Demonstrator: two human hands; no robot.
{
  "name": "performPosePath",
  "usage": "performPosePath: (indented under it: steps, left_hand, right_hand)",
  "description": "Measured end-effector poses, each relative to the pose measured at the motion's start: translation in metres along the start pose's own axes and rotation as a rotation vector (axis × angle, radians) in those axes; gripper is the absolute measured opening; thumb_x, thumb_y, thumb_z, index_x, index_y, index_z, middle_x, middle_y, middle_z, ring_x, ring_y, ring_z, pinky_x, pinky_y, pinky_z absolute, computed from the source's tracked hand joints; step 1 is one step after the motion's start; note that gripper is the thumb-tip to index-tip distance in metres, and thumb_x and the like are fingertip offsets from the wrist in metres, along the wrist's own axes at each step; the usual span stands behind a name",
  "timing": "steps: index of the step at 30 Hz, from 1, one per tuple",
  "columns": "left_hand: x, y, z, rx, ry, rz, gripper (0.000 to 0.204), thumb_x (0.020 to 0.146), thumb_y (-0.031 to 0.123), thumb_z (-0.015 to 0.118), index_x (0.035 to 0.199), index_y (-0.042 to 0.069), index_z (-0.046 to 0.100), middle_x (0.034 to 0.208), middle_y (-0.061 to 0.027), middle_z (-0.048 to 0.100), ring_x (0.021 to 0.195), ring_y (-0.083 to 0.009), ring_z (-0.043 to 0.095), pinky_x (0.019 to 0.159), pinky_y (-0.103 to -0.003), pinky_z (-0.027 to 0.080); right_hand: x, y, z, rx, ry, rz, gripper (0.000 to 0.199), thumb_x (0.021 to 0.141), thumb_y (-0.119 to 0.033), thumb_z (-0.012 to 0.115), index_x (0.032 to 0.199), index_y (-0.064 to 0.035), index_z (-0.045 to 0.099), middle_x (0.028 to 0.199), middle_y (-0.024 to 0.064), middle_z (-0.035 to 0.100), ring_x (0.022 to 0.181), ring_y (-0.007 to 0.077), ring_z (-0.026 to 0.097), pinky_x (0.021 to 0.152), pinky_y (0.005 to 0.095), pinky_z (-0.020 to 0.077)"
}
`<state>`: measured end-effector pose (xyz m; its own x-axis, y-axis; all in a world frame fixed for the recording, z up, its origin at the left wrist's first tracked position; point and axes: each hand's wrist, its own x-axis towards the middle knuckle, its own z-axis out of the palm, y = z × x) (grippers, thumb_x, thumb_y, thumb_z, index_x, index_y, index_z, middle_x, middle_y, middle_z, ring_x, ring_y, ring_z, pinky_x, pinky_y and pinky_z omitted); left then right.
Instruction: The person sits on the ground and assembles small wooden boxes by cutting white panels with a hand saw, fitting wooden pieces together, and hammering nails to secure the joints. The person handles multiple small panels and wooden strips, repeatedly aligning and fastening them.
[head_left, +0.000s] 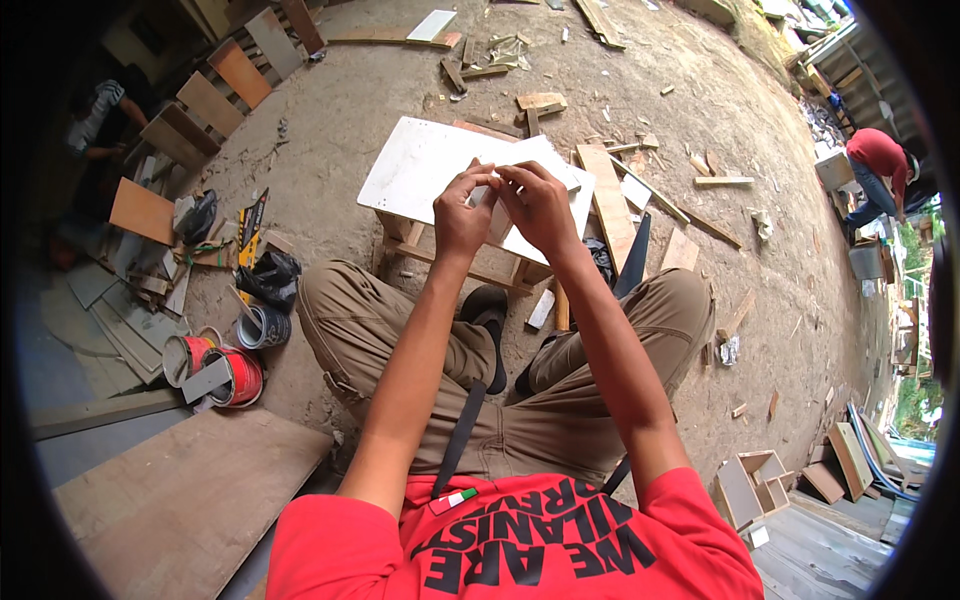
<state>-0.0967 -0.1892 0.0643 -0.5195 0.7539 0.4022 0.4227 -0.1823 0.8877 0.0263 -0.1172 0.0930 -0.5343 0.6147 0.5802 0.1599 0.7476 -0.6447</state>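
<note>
Both my arms reach over a low wooden stand with a white top (415, 160). My left hand (464, 208) and my right hand (538, 198) meet above it, thumbs and fingertips pinched together. Whatever is between the fingertips is too small and too covered to name. A smaller white panel (545, 155) lies on the top, just beyond my right hand and partly hidden by it. Under the white top, parts of the wooden frame (470, 268) show between my knees.
A handsaw blade (634, 258) and wooden boards (607, 200) lie right of the stand. At left are red paint cans (236, 377), a dark bucket (264, 327) and a plywood sheet (190, 490). Wood scraps litter the dirt floor. One person (880, 170) bends at far right; another (100, 115) is at far left.
</note>
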Motion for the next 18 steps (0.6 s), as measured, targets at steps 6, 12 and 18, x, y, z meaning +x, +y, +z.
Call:
performPosePath:
  steps: [6, 12, 18]
  left_hand:
    - [-0.001, 0.007, -0.001, 0.013, 0.066, 0.003, 0.012, 0.085, 0.010, 0.074, 0.095, 0.003, 0.074, 0.114, -0.0127, 0.072, 0.123, -0.0280, 0.061, 0.100, -0.038, 0.050]
    - [-0.001, 0.005, -0.001, -0.008, 0.055, -0.030, 0.011, 0.086, 0.012, 0.074, 0.094, 0.003, 0.074, 0.115, -0.0117, 0.072, 0.124, -0.0273, 0.061, 0.101, -0.037, 0.049]
    - [-0.001, 0.007, 0.000, -0.007, 0.054, -0.023, 0.010, 0.086, 0.012, 0.073, 0.093, 0.004, 0.074, 0.118, -0.0119, 0.071, 0.125, -0.0276, 0.059, 0.103, -0.038, 0.048]
  right_hand:
    - [-0.036, 0.007, -0.029, -0.175, 0.400, 0.431, 0.035, 0.096, -0.019, 0.063, 0.123, 0.0039, 0.060, 0.106, 0.0190, 0.065, 0.092, 0.0252, 0.066, 0.075, 0.0363, 0.0538]
    - [-0.108, 0.028, -0.011, -0.514, -0.099, 1.058, 0.069, 0.084, -0.041, 0.073, 0.122, 0.0112, 0.047, 0.121, 0.0358, 0.053, 0.113, 0.0480, 0.056, 0.095, 0.0504, 0.0480]
    - [-0.119, 0.052, -0.024, -0.403, -0.101, 1.009, 0.055, 0.089, -0.033, 0.070, 0.117, 0.0103, 0.050, 0.110, 0.0365, 0.062, 0.099, 0.0513, 0.064, 0.087, 0.0528, 0.0522]
